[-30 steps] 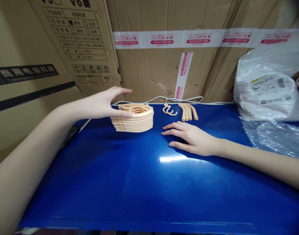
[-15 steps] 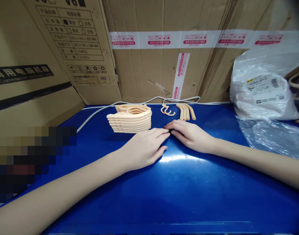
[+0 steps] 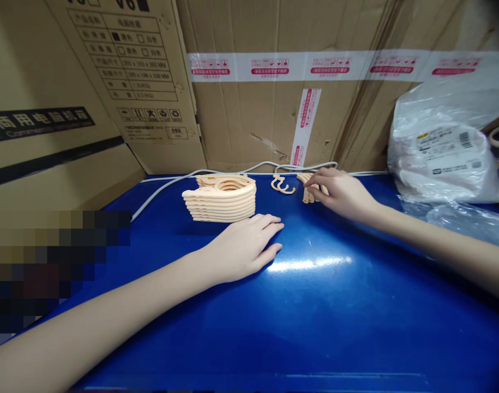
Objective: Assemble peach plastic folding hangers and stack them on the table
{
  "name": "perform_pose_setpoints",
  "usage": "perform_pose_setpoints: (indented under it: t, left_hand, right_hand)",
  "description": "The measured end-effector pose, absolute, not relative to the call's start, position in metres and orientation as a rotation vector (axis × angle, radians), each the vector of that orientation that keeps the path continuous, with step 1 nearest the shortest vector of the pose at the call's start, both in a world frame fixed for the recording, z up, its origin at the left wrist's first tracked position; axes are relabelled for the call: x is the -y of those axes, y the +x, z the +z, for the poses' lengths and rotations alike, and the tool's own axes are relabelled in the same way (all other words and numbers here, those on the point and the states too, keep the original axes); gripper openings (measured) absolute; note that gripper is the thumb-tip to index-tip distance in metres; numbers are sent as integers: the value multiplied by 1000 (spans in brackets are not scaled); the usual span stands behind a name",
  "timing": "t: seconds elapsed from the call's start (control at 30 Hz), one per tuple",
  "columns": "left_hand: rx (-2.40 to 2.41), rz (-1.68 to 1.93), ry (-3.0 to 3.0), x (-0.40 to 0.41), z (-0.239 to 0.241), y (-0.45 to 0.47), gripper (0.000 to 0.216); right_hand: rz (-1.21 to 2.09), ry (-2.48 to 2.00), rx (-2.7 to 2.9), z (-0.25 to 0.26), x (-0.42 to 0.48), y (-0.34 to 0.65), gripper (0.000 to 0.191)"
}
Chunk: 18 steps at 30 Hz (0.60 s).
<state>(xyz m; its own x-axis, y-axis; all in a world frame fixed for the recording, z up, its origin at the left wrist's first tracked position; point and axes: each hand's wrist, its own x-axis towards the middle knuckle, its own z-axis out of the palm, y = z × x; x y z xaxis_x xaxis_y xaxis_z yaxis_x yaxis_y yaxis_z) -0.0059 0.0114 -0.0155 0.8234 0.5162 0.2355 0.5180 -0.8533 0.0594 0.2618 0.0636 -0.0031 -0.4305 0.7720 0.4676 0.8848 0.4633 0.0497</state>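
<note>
My left hand [image 3: 244,248] rests palm down on the blue tabletop, fingers stretched out and thumb apart, holding nothing. Just behind it stands a neat stack of cream plastic clothes hanger pieces [image 3: 220,204]. My right hand [image 3: 341,192] reaches over several curved cream hanger arms [image 3: 306,197], partly covering them. Its fingers are spread, with the fingertips at the arms; whether they touch cannot be made out. Left of those arms lie a few cream hanger hooks [image 3: 282,185].
A white cable [image 3: 163,194] runs along the table's back edge. Cardboard boxes [image 3: 241,120] wall off the back and left. A white plastic bag [image 3: 445,153] with a label sits at the right, clear plastic film [image 3: 474,221] in front of it. The blue tabletop [image 3: 274,327] stretches toward me.
My right hand has left its place beside my left fingertips and moved right and back, over the curved hanger arms. My left hand has stayed put.
</note>
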Motion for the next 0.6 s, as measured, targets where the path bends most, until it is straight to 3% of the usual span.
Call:
perform_pose_setpoints:
  t: [0.37,0.5,0.6]
  left_hand:
    - [832,-326,-3000,-12,-15,-6,44]
    - [830,-332,-2996,-12,-15,-6,43]
    - [820,-341,-2991,-12,-15,-6,42]
  right_hand:
    - [-500,-1779,2344,-5,-91,298,40]
    - [-383,-2248,2272,5,-86,290,47]
    - [-280,-2388,2343,19,-80,285,39]
